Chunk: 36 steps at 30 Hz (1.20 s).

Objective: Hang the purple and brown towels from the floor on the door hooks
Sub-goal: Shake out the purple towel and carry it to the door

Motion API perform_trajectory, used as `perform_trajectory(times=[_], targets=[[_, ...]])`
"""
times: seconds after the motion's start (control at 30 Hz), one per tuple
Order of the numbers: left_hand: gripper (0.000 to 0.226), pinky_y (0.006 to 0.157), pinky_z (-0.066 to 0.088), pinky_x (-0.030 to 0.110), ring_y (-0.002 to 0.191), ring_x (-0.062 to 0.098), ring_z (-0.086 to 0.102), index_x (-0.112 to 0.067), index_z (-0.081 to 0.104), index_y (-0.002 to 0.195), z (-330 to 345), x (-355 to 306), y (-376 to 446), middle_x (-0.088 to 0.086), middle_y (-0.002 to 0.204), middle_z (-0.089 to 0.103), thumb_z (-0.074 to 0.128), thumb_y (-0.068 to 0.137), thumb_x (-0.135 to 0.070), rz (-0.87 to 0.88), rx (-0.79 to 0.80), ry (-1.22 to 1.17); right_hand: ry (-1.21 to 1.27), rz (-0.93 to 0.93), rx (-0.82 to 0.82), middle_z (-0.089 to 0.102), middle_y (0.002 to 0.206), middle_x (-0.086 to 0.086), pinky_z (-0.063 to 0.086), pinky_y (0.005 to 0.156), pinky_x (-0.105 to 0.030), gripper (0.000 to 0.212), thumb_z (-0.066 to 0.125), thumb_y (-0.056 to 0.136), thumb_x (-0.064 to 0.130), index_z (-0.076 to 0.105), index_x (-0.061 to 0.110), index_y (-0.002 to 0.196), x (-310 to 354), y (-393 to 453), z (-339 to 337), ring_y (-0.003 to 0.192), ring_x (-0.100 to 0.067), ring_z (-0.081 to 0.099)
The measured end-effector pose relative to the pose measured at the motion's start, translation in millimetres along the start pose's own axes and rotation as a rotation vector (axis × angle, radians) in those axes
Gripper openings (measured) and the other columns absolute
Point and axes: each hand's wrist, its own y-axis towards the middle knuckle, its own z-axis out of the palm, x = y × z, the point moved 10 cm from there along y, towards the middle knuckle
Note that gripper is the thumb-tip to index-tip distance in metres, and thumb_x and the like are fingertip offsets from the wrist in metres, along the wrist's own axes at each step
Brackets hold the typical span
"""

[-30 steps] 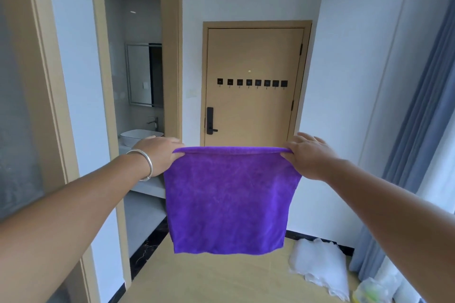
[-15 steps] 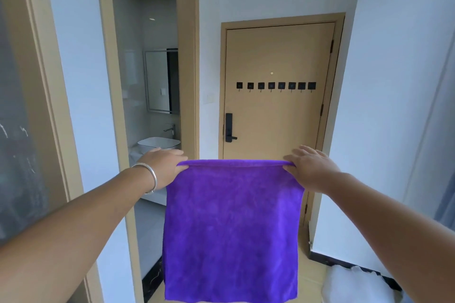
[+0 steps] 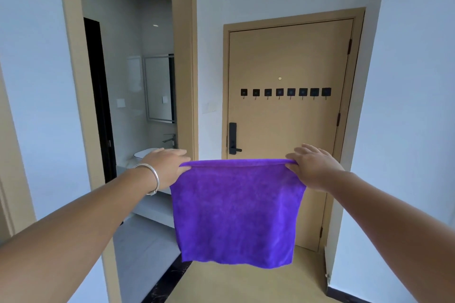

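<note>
A purple towel (image 3: 236, 214) hangs flat in front of me, stretched by its top edge between both hands. My left hand (image 3: 166, 167), with a silver bangle on the wrist, pinches the top left corner. My right hand (image 3: 312, 167) pinches the top right corner. Straight ahead is a tan door (image 3: 288, 56) with a row of several small black hooks (image 3: 285, 92) at about head height, all bare. The towel's top edge sits well below the hooks and some way short of the door. No brown towel is in view.
A black lever handle (image 3: 233, 139) is on the door's left side. To the left an open doorway (image 3: 138, 106) leads into a bathroom with a mirror, tap and white basin. White walls flank the door on both sides, with tan floor below.
The door and hooks have grown larger and shifted right in view as I came closer. The white cloth on the floor has dropped out of sight. Both hands keep the towel spread.
</note>
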Motion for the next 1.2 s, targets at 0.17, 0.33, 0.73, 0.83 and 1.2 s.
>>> perform_trajectory(times=[0.17, 0.33, 0.73, 0.83, 1.2], targets=[[0.038, 0.093, 0.04, 0.033, 0.117, 0.022, 0.052, -0.025, 0.06, 0.113, 29, 11, 50, -0.004, 0.122, 0.054, 0.028, 0.103, -0.043, 0.009, 0.007, -0.024, 0.006, 0.0, 0.025, 0.045, 0.137, 0.009, 0.023, 0.114, -0.035, 0.044, 0.024, 0.101, 0.05, 0.045, 0.035, 0.136, -8, 51, 35, 0.142, -0.015, 0.02], [0.039, 0.096, 0.037, 0.032, 0.118, 0.021, 0.052, -0.028, 0.059, 0.118, 66, 35, 115, -0.004, 0.123, 0.054, 0.027, 0.103, -0.043, 0.043, 0.009, -0.055, -0.006, 0.019, 0.057, 0.04, 0.144, 0.008, 0.019, 0.116, -0.036, 0.045, 0.022, 0.101, 0.051, 0.043, 0.036, 0.139, -11, 113, 72, 0.145, -0.016, 0.016], [0.044, 0.112, 0.029, 0.036, 0.135, 0.019, 0.038, -0.033, 0.048, 0.138, 147, 128, 285, -0.007, 0.152, 0.037, 0.026, 0.103, -0.046, 0.059, 0.02, -0.087, -0.045, 0.076, 0.064, 0.047, 0.135, 0.009, 0.023, 0.111, -0.033, 0.044, 0.023, 0.101, 0.05, 0.048, 0.035, 0.134, -4, 283, 118, 0.139, -0.014, 0.025], [0.044, 0.11, 0.031, 0.036, 0.134, 0.02, 0.039, -0.033, 0.047, 0.139, 158, 140, 310, -0.008, 0.151, 0.038, 0.025, 0.103, -0.045, 0.069, 0.03, -0.108, -0.042, 0.078, 0.063, 0.051, 0.127, 0.009, 0.027, 0.109, -0.033, 0.044, 0.023, 0.101, 0.05, 0.05, 0.034, 0.131, -1, 311, 127, 0.133, -0.014, 0.031], [0.044, 0.111, 0.032, 0.039, 0.134, 0.021, 0.04, -0.032, 0.047, 0.14, 220, 166, 405, -0.007, 0.15, 0.039, 0.026, 0.103, -0.044, 0.073, 0.081, -0.183, -0.021, 0.08, 0.102, 0.052, 0.124, 0.009, 0.027, 0.109, -0.033, 0.041, 0.025, 0.101, 0.049, 0.053, 0.034, 0.127, -14, 415, 188, 0.134, -0.014, 0.03]])
